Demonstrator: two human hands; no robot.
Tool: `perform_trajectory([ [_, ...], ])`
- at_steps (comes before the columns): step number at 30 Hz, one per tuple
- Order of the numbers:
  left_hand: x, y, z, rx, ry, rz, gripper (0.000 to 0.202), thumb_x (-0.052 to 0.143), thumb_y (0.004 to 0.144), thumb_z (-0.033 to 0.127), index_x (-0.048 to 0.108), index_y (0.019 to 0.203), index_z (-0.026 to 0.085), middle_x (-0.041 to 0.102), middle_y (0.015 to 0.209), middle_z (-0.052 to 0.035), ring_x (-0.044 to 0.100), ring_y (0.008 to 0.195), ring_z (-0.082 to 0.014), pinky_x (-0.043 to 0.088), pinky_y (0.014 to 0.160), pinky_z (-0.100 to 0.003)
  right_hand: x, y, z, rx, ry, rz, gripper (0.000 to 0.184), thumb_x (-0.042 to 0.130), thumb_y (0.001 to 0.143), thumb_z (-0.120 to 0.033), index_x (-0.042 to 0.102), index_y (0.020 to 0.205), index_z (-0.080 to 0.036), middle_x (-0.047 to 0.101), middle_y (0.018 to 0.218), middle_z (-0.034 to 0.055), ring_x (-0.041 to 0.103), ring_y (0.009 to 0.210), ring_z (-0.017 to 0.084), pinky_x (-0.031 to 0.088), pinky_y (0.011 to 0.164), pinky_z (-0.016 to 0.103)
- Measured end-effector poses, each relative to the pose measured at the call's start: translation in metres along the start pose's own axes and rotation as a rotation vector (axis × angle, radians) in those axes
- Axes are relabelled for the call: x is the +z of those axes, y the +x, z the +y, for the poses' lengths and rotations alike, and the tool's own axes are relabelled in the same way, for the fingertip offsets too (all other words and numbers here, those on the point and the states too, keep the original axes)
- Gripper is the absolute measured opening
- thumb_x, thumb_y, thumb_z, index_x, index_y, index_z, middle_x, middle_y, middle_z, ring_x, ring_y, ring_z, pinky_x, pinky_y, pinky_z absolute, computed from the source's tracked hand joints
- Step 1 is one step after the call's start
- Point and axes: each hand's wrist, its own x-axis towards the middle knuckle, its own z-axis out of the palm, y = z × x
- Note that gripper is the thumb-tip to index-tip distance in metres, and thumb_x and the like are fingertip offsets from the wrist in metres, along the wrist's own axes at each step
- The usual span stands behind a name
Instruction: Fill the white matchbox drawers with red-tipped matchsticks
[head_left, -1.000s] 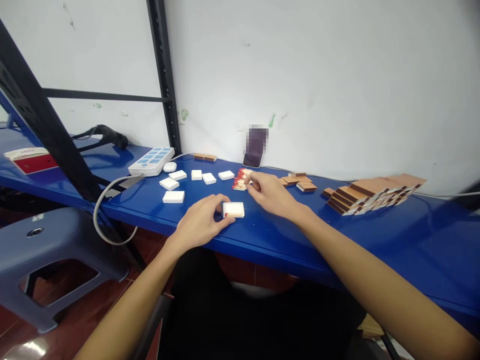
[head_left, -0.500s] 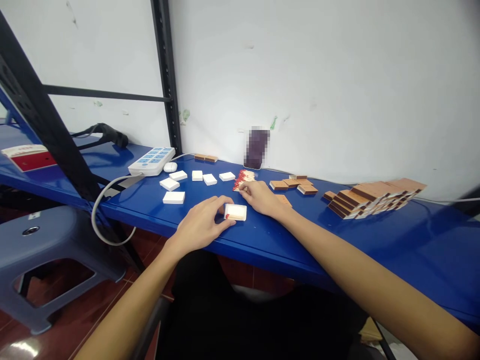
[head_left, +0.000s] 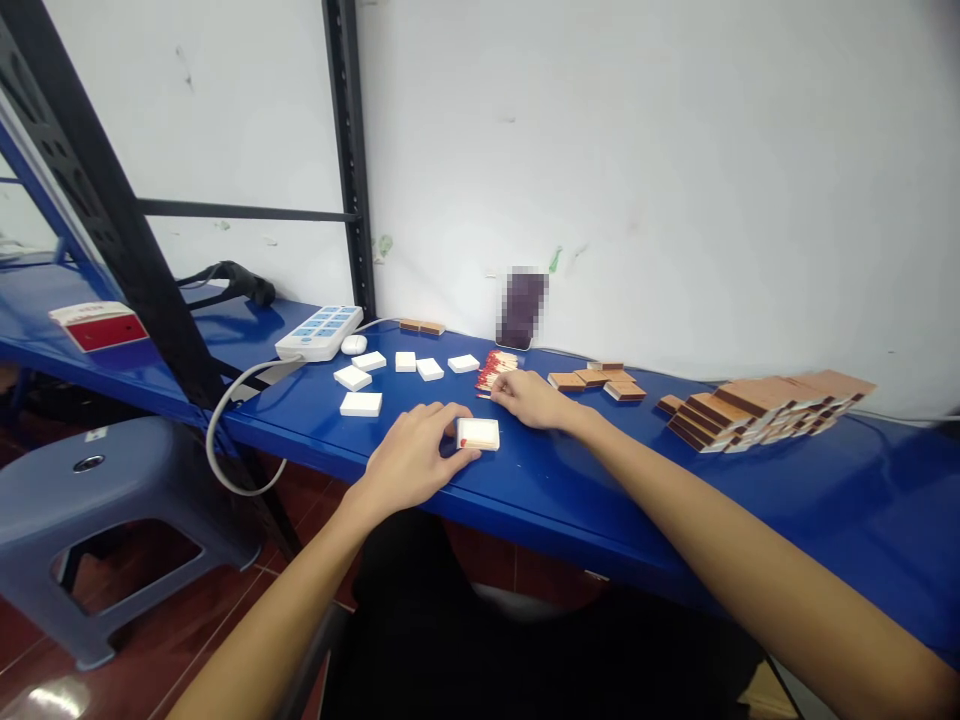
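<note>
A small white matchbox tray (head_left: 487, 428) lies on the blue table, gripped at its left end between the thumb and fingers of my left hand (head_left: 420, 452). Red-headed matchsticks lie along the tray's near side; how many cannot be made out. At the loose pile of matches (head_left: 501, 364), my right hand (head_left: 531, 397) has its fingertips pinched at the near edge. A match (head_left: 482, 395) pokes out to the left of those fingertips. Several white matchbox trays (head_left: 361, 404) are spread to the left, showing plain white tops.
Brown matchbox sleeves (head_left: 619, 390) lie right of the pile, with a large stack of matchboxes (head_left: 757, 405) farther right. A phone (head_left: 523, 308) leans on the wall. At left are a power strip (head_left: 321, 333), white earbud case (head_left: 354, 344), black rack post (head_left: 351, 150) and stool (head_left: 150, 470).
The view has shifted slightly, so everything sits lower and farther right. My right fingertips have moved to the pile's near edge, where a match now sticks out. My left hand still grips the tray.
</note>
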Motion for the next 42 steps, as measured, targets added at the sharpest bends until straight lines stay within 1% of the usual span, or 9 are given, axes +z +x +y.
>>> perform_trajectory([
  [6,0.003,0.001,0.002,-0.117,0.153,0.054,0.032,0.058,0.092,0.049,0.064,0.112,0.025,0.064,0.104,-0.0052,0.05,0.099,-0.0279,0.039,0.087,-0.045,-0.021,-0.034,-0.018,-0.179,0.138,0.046,0.021,0.044,0.099,-0.03,0.056,0.087,-0.019,0.064,0.083,0.0039,0.053,0.071,0.016,0.036,0.064,0.028],
  [12,0.003,0.0,0.002,-0.106,0.156,0.035,0.033,0.056,0.093,0.05,0.063,0.114,0.025,0.063,0.104,-0.0057,0.05,0.1,-0.0283,0.04,0.088,-0.044,-0.02,-0.049,-0.035,-0.316,0.164,-0.081,0.013,0.052,0.094,-0.028,0.062,0.092,-0.02,0.059,0.075,-0.0004,0.05,0.066,0.014,0.033,0.062,0.027],
  [16,0.003,0.001,0.001,-0.1,0.159,0.046,0.034,0.057,0.092,0.049,0.062,0.116,0.025,0.064,0.106,-0.0059,0.051,0.101,-0.0285,0.039,0.087,-0.043,-0.022,-0.042,-0.027,-0.264,0.151,0.074,0.014,0.05,0.094,-0.027,0.061,0.088,-0.02,0.057,0.071,-0.0006,0.049,0.065,0.014,0.032,0.062,0.027],
  [20,0.002,0.002,0.0,-0.083,0.133,0.043,0.034,0.058,0.092,0.049,0.062,0.116,0.025,0.064,0.107,-0.0054,0.051,0.102,-0.0285,0.039,0.088,-0.043,-0.02,-0.029,-0.007,-0.036,0.005,0.258,0.015,0.047,0.095,-0.021,0.062,0.099,-0.019,0.064,0.082,0.0037,0.055,0.074,0.018,0.032,0.063,0.029],
  [22,0.002,0.002,0.0,-0.076,0.118,0.038,0.034,0.058,0.092,0.049,0.062,0.116,0.025,0.065,0.107,-0.0052,0.052,0.102,-0.0283,0.04,0.088,-0.043,-0.015,-0.023,0.003,0.032,-0.094,0.23,0.015,0.049,0.094,-0.02,0.062,0.102,-0.019,0.067,0.09,0.0064,0.058,0.083,0.021,0.032,0.065,0.03],
  [26,0.001,0.002,0.001,-0.067,0.102,0.034,0.033,0.058,0.093,0.048,0.062,0.115,0.024,0.065,0.106,-0.0049,0.052,0.101,-0.0275,0.04,0.089,-0.043,-0.004,-0.015,0.011,0.02,-0.159,0.116,0.011,0.052,0.095,-0.023,0.062,0.095,-0.019,0.069,0.101,0.0093,0.06,0.094,0.024,0.036,0.069,0.031],
  [31,0.001,0.002,0.002,-0.068,0.085,0.029,0.032,0.059,0.092,0.047,0.062,0.115,0.025,0.064,0.106,-0.0043,0.052,0.103,-0.0272,0.039,0.091,-0.043,-0.001,-0.012,0.01,0.041,-0.207,0.073,0.017,0.046,0.099,-0.023,0.061,0.09,-0.019,0.07,0.101,0.0107,0.062,0.091,0.024,0.036,0.067,0.031],
  [37,0.002,0.001,0.002,-0.059,0.085,0.035,0.031,0.059,0.092,0.046,0.063,0.114,0.025,0.065,0.106,-0.005,0.052,0.101,-0.0273,0.04,0.09,-0.044,0.001,-0.011,0.005,-0.01,-0.237,0.117,0.022,0.038,0.102,-0.026,0.057,0.091,-0.019,0.07,0.103,0.0124,0.063,0.09,0.025,0.033,0.064,0.032],
  [42,0.002,0.002,0.001,-0.048,0.084,0.036,0.031,0.059,0.092,0.046,0.063,0.114,0.025,0.065,0.105,-0.0051,0.052,0.1,-0.0273,0.04,0.09,-0.043,0.008,-0.005,0.007,-0.023,-0.244,0.122,0.018,0.042,0.101,-0.025,0.058,0.095,-0.019,0.07,0.11,0.0125,0.063,0.094,0.026,0.034,0.064,0.032],
])
